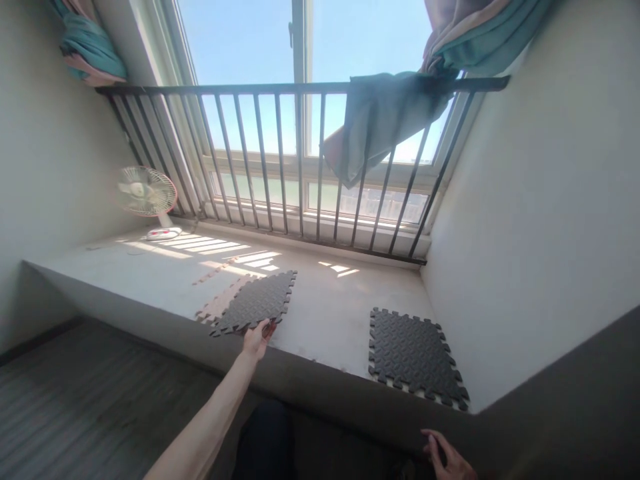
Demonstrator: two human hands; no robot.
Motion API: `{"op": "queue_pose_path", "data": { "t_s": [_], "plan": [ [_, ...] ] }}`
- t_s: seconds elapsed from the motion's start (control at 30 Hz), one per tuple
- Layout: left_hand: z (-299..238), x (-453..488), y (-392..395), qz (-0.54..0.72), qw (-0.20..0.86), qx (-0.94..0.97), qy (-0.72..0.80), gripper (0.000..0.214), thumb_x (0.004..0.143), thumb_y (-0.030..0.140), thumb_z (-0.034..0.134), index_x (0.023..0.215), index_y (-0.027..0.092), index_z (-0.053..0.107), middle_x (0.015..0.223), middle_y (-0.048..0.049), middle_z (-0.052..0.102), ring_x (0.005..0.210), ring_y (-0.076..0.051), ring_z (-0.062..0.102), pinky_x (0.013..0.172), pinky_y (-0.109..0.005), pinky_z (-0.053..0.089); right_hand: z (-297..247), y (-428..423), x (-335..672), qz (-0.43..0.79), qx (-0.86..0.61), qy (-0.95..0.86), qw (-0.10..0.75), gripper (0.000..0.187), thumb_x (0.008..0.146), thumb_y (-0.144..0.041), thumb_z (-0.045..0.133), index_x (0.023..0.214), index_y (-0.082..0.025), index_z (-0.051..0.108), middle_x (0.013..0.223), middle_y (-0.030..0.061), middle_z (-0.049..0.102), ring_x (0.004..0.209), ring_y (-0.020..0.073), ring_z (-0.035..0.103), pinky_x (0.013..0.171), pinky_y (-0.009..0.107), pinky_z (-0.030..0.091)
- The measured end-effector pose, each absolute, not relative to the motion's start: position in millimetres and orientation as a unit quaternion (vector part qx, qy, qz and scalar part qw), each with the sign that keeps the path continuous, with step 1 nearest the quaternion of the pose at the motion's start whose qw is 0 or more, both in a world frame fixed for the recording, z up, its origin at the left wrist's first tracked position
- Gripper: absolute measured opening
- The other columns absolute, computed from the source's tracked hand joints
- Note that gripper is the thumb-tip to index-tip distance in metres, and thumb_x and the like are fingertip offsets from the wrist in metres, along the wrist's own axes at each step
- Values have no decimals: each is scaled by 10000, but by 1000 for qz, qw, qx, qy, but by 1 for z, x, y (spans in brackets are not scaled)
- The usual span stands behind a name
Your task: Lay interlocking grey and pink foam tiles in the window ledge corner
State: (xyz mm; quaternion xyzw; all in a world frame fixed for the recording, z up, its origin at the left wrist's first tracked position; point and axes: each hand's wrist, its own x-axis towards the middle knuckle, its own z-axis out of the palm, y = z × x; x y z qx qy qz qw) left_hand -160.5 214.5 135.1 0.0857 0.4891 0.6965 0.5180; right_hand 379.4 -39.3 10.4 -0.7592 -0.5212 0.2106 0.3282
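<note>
My left hand reaches out to the window ledge and pinches the near edge of a dark grey interlocking foam mat, which lies slightly lifted over a beige foam mat. A second dark grey foam mat lies flat on the ledge at the right, over another beige piece. My right hand rests low at the bottom edge, fingers spread against the dark front face of the ledge, holding nothing.
A small white desk fan stands at the ledge's far left. A dark metal railing guards the window, with a teal cloth draped over it. Curtains hang at both upper corners. White walls close both sides; dark wood floor lies below left.
</note>
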Motion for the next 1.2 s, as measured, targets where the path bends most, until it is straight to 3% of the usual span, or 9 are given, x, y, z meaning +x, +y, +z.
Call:
{"op": "queue_pose_path", "data": {
  "t_s": [0.17, 0.33, 0.47, 0.53, 0.63, 0.77, 0.9, 1.07, 1.2],
  "plan": [
    [129, -114, 172, 696, 539, 110, 461, 335, 807, -42, 722, 997, 202, 593, 869, 12, 776, 775, -166, 778, 815, -350, 664, 25, -46, 369, 185, -756, -533, 332, 480, 915, -665, 494, 1037, -346, 832, 896, 41, 862, 828, 269, 836, 706, 313, 637],
    [97, -53, 103, 647, 581, 197, 453, 374, 776, 159, 839, 1075, 226, 625, 1023, -27, 808, 998, -256, 808, 906, -423, 683, 54, -49, 340, 171, -728, -559, 358, 491, 991, -655, 477, 1033, -314, 827, 987, 59, 861, 897, 271, 829, 781, 317, 639],
    [56, 2, 45, 588, 582, 253, 501, 490, 672, 410, 940, 1027, 257, 638, 1105, -90, 812, 1128, -356, 788, 984, -506, 670, 69, -45, 287, 266, -676, -537, 429, 532, 1013, -708, 482, 1138, -307, 809, 918, 41, 838, 848, 259, 811, 816, 335, 641],
    [38, 25, 23, 557, 586, 270, 522, 558, 634, 522, 953, 1038, 286, 649, 1151, -129, 809, 1177, -385, 771, 1032, -541, 647, 68, -41, 253, 355, -634, -508, 463, 591, 1036, -714, 432, 1270, -283, 761, 1010, 57, 842, 806, 249, 802, 781, 353, 646],
    [23, 45, 2, 520, 583, 301, 547, 629, 596, 612, 955, 1070, 318, 664, 1215, -165, 798, 1237, -402, 742, 1107, -568, 597, 58, -32, 210, 412, -603, -448, 515, 689, 986, -765, 500, 1416, -257, 676, 1233, 101, 819, 1033, 303, 808, 851, 404, 663],
    [25, 41, -4, 506, 578, 330, 549, 730, 520, 577, 995, 1115, 298, 678, 1225, -150, 806, 1311, -434, 696, 1149, -597, 564, 40, -20, 186, 348, -653, -383, 552, 810, 845, -843, 638, 1311, -186, 724, 1349, 164, 772, 1341, 377, 684, 1176, 501, 530],
    [37, 2, 12, 544, 602, 253, 527, 561, 658, 520, 945, 1103, 299, 685, 1220, -115, 807, 1253, -403, 735, 1071, -571, 630, 34, -12, 194, 345, -655, -365, 565, 788, 881, -800, 628, 1359, -177, 695, 1412, 167, 739, 1392, 366, 649, 1226, 506, 484],
    [61, -48, 61, 605, 561, 205, 527, 327, 826, 310, 809, 1130, 294, 689, 1221, -41, 785, 1128, -278, 779, 927, -432, 702, 51, 15, 211, 342, -640, -398, 561, 706, 913, -727, 650, 1346, -171, 693, 1380, 152, 749, 1338, 331, 673, 1184, 452, 512],
    [83, -48, 110, 622, 549, 247, 500, 442, 806, 231, 829, 1218, 277, 673, 1189, -38, 776, 1024, -238, 778, 875, -415, 707, 69, 61, 209, 348, -648, -398, 548, 742, 927, -692, 625, 1412, -130, 622, 1146, 142, 801, 953, 277, 767, 907, 402, 621]
  ]
}}
